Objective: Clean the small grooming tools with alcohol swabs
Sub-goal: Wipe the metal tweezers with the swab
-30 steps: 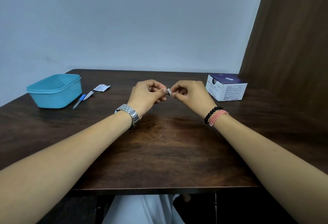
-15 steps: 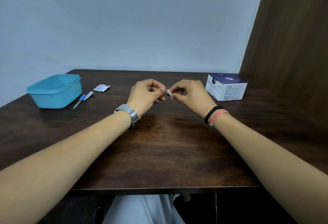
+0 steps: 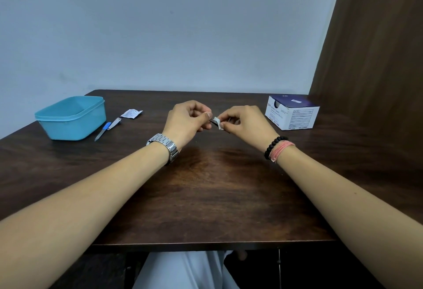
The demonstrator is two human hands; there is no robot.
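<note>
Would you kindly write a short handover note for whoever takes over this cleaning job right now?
Left hand: pinches a small dark tool above the table.
Right hand: pinches a white swab folded around that tool's tip.
Waiting on the table: a blue-handled file and a metal nail clipper, both beside the blue tub; a torn swab packet behind them; the swab box on the right.
Done: one swab opened.
Left: finish wiping this tool, then likely the file and clipper.
</note>
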